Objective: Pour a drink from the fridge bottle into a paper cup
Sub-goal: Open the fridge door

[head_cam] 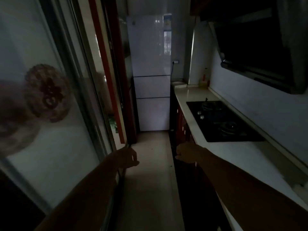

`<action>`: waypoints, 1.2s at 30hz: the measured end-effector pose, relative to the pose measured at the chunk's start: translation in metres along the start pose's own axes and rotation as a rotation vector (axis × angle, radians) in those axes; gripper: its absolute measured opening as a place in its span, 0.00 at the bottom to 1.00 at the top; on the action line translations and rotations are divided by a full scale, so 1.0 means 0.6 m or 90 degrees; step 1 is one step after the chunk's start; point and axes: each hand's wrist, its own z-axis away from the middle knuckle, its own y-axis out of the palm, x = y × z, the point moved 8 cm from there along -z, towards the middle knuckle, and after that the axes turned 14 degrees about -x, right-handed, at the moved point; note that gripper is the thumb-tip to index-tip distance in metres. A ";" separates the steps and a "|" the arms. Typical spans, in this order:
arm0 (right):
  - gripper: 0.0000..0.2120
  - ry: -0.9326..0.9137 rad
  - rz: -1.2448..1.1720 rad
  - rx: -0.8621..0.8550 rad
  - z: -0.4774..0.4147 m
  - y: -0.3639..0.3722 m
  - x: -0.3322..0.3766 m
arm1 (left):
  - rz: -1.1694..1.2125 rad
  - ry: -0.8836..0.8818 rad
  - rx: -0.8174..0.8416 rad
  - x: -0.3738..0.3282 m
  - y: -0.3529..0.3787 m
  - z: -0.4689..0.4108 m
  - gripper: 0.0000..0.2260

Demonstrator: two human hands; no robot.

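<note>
Two bare hands are held out in a dim, narrow kitchen.
At 7 o'clock the left hand (128, 157) is seen against the sliding door (50, 147) edge, its grip untellable; at 5 o'clock the right hand (188, 154) is loosely curled, empty, beside the counter (191, 95); the fridge (150, 72) stands shut at 12 o'clock.
</note>
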 end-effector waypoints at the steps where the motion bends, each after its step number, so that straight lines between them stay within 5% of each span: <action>1: 0.20 0.004 -0.011 -0.011 -0.025 -0.008 0.005 | 0.006 -0.002 -0.006 0.016 -0.007 -0.017 0.17; 13: 0.21 0.069 0.002 0.014 -0.221 0.003 0.017 | -0.019 -0.011 0.048 0.201 -0.021 -0.191 0.19; 36: 0.15 -0.012 -0.007 0.001 -0.676 -0.050 -0.179 | -0.021 -0.095 0.062 0.263 -0.068 -0.604 0.17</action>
